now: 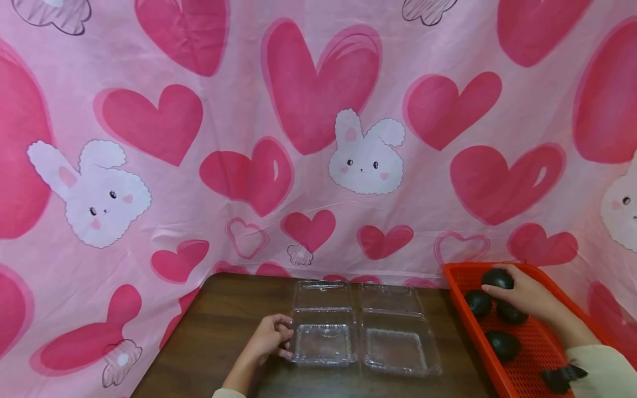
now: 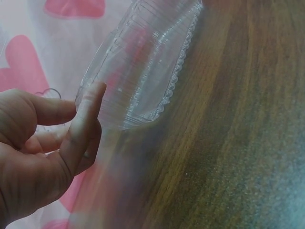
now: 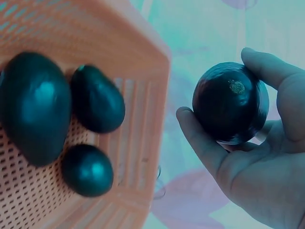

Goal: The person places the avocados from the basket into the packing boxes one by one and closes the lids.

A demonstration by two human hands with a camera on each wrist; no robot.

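In the head view my right hand (image 1: 522,292) holds a dark avocado (image 1: 497,278) over the far part of an orange-red plastic basket (image 1: 490,354). The right wrist view shows the thumb and fingers around this avocado (image 3: 230,102), its stem scar visible. Several more avocados (image 1: 502,345) lie in the basket below. My left hand (image 1: 271,336) is at the left edge of a clear plastic clamshell container (image 1: 324,342), which lies opened out on the table. Seen from the left wrist, thumb and fingers pinch the container's rim (image 2: 90,76).
A second opened clear clamshell (image 1: 398,348) lies directly right of the first, on the brown wooden table (image 1: 199,354). The basket stands along the table's right side. A pink cloth (image 1: 308,182) with hearts and rabbits hangs behind the table.
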